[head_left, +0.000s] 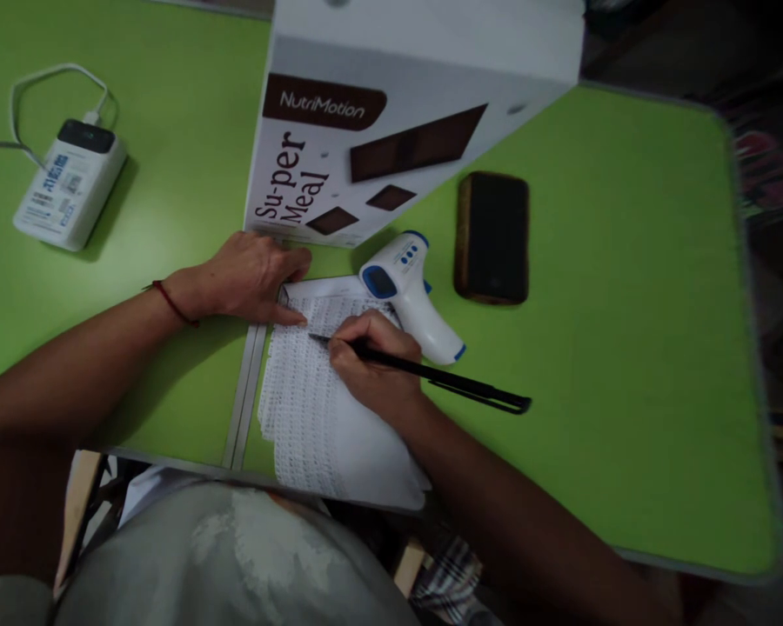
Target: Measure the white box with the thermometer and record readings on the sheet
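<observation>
A black pen (453, 380) is gripped by my right hand (378, 361), its tip near lines of small handwriting on the paper (306, 417). The sheets look loosely stacked, written over on the left and blank at lower right. My left hand (251, 278) lies at their top left corner, thumb stretched onto the page and index finger pointing right; its other fingers are partly hidden. Just beyond my right hand, a white and blue infrared thermometer (408, 296) lies on its side, touching or overlapping the top of the paper.
A white "NutriMotion" box (424, 65) stands behind the paper. On the green table (639, 348) a dark phone (492, 236) lies to the right. At far left sits a white power bank (71, 187) with a cable plugged in. A metal seam (244, 396) crosses the tabletop.
</observation>
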Tool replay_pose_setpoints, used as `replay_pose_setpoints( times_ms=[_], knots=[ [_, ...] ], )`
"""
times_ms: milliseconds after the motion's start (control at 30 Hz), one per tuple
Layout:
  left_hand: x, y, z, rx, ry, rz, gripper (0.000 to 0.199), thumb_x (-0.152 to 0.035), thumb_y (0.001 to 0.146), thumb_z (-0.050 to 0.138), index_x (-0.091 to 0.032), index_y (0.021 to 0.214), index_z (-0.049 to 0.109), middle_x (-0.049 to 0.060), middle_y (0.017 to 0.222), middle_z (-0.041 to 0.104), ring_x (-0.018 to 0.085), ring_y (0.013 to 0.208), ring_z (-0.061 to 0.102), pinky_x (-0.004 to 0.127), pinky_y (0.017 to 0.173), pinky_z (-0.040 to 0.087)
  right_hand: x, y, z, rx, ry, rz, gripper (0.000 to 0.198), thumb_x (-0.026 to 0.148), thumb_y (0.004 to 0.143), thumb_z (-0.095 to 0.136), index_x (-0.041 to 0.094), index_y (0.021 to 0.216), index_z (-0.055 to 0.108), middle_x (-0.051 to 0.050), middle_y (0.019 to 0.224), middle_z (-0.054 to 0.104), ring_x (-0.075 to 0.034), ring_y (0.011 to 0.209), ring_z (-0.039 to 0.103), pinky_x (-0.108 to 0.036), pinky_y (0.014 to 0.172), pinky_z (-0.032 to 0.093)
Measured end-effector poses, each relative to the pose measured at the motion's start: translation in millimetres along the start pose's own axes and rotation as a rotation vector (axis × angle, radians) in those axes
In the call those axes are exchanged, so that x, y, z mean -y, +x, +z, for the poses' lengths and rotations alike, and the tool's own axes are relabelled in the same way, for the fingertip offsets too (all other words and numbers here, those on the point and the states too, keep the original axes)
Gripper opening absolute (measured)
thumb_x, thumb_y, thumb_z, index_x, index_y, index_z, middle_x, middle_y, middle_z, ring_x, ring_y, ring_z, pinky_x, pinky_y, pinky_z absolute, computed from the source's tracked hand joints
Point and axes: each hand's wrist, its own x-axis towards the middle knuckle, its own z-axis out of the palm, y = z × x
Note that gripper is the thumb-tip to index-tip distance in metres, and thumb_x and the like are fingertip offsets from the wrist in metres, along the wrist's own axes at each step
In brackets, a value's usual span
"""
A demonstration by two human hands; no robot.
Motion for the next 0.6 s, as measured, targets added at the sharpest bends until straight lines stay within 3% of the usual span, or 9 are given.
replay_pose_setpoints(
  times_ms=[267, 600],
  knots=[
    [0.1, 0.0, 0.2, -0.025, 0.044, 0.019, 0.048, -0.064, 0.074, 0.071, -0.020, 0.092, 0.064, 0.004, 0.071, 0.069, 0.020, 0.062, 0.059, 0.031, 0.057, 0.035, -2.5, -0.8, 0.8, -0.085, -0.019, -0.024, 0.010, 0.023, 0.067, 0.057, 0.024, 0.058, 0.052, 0.007, 0.050, 0.057, -0.011, 0.045, 0.050, -0.025, 0.046, 0.039],
    [0.0, -0.2, -0.8, -0.007, 0.040, 0.016, 0.049, -0.066, 0.078, 0.068, -0.020, 0.094, 0.063, 0.004, 0.073, 0.068, 0.023, 0.067, 0.063, 0.033, 0.062, 0.042, -3.9, -2.3, 0.3, -0.030, -0.011, 0.000, 0.010, 0.023, 0.067, 0.057, 0.025, 0.060, 0.050, 0.006, 0.052, 0.055, -0.012, 0.048, 0.047, -0.027, 0.047, 0.039]
  ],
)
